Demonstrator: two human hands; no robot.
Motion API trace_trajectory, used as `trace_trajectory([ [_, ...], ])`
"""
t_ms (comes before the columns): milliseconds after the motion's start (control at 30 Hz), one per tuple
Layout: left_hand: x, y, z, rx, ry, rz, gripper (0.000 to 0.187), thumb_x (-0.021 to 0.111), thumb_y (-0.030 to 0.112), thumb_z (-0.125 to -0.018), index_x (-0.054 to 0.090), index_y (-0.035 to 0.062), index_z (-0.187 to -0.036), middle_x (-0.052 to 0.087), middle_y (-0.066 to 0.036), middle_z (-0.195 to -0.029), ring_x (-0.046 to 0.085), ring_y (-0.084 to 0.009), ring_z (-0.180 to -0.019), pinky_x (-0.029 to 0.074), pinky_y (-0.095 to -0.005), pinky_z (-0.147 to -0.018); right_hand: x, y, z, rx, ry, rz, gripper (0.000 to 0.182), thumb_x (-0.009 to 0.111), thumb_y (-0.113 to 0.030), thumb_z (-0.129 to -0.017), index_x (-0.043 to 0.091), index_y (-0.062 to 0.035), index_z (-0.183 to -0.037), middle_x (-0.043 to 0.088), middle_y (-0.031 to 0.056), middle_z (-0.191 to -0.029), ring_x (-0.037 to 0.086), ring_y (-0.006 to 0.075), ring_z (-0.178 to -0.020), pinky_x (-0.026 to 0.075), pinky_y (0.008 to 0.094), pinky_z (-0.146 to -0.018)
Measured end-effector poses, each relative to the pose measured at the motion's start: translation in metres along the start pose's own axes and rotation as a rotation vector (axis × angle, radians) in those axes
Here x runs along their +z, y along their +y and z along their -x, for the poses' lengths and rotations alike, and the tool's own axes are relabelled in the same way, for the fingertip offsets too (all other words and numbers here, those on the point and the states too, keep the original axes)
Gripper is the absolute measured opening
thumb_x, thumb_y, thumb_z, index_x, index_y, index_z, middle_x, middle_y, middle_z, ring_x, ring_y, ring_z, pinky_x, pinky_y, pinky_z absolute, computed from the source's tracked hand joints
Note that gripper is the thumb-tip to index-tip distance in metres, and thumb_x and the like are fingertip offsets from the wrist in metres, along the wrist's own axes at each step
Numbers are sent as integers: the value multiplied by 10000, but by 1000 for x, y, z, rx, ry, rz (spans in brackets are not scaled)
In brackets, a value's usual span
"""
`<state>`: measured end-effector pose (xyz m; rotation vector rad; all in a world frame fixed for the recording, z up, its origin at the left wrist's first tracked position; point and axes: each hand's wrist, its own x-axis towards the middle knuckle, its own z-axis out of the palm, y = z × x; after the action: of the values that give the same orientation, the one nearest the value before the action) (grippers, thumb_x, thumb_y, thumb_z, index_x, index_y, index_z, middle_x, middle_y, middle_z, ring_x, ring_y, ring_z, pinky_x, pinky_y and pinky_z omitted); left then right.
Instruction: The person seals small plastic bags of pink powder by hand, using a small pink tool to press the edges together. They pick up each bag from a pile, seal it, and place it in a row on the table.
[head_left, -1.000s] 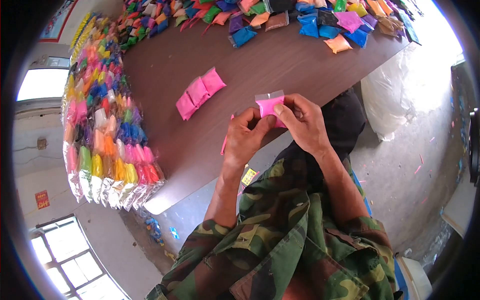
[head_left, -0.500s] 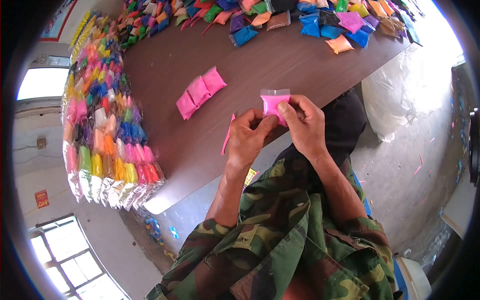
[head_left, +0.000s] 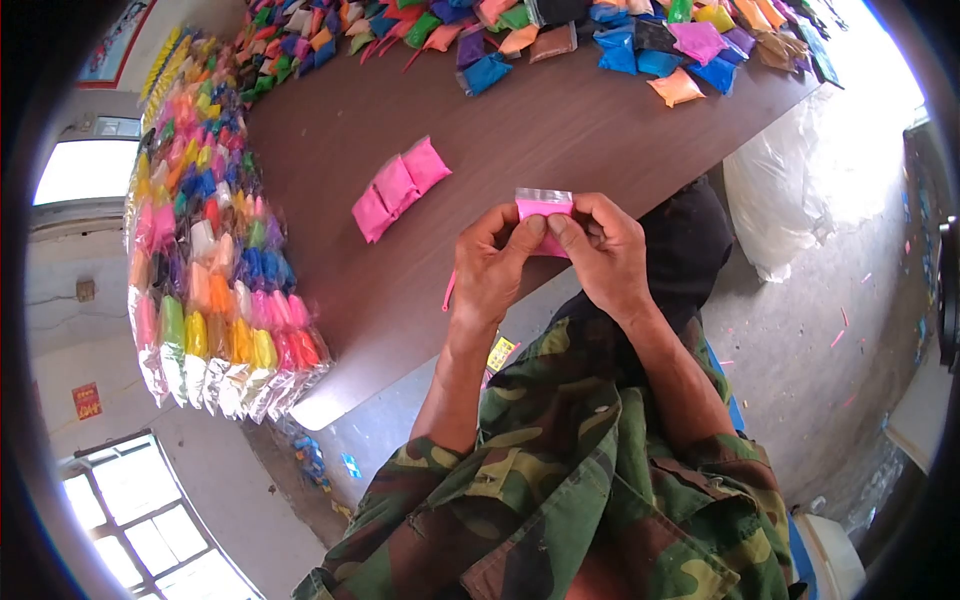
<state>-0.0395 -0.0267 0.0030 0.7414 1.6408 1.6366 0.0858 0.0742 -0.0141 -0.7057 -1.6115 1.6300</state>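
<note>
Between my two hands is a small clear bag with pink filling (head_left: 545, 207), its transparent top strip pointing away from me. My left hand (head_left: 492, 258) grips its left side, the thumb pressed on the front. From the right, my right hand (head_left: 607, 250) pinches it too, and the thumb tips nearly meet on the bag. Both hands hide its lower part in places. A thin pink stick (head_left: 448, 292) lies beside my left hand, partly covered by it. Farther up the table, several pink packets (head_left: 400, 187) lie in an overlapping row.
Many colourful filled packets (head_left: 487, 72) cover the far side of the brown table (head_left: 560, 120). Stacked long bags of coloured packets (head_left: 215, 300) line the left edge. White plastic sheeting (head_left: 775, 200) hangs at the right, above a floor (head_left: 790, 340) with pink scraps.
My left thumb has moved up and right onto the bag's front, and both thumbs now press side by side near its top. The bag has shifted slightly left and tilted.
</note>
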Motion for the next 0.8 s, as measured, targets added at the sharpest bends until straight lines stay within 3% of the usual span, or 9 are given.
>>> trace_trajectory([
  [300,4,1,2,85,39,-112,153,735,104,-1029,737,-29,-1104,756,-28,-946,672,-73,-860,555,-255,-778,-1,-2,-4,83,-22,-37,142,735,-130,-1020,719,12,-1019,664,-8,-830,574,31,-745,476,234,-633],
  [400,13,12,7,-27,89,-53,195,757,144,-1019,738,-32,-1102,752,-24,-927,657,-61,-855,539,-250,-761,2,4,-3,55,28,-88,136,736,-127,-1023,720,8,-1013,631,-33,-809,537,25,-727,453,228,-621],
  [533,4,19,6,-96,-20,-207,235,772,175,-1007,737,-39,-1099,753,-27,-917,656,-61,-837,535,-251,-746,3,2,-1,25,57,-84,126,738,-116,-1024,721,7,-1003,592,-52,-791,497,21,-714,434,222,-618],
  [800,-6,10,4,31,-28,-385,169,767,146,-997,746,-16,-1040,758,-24,-872,656,-77,-786,530,-271,-710,9,8,0,-58,67,-68,126,730,-109,-1018,721,14,-993,651,-21,-842,554,47,-770,458,236,-662],
])
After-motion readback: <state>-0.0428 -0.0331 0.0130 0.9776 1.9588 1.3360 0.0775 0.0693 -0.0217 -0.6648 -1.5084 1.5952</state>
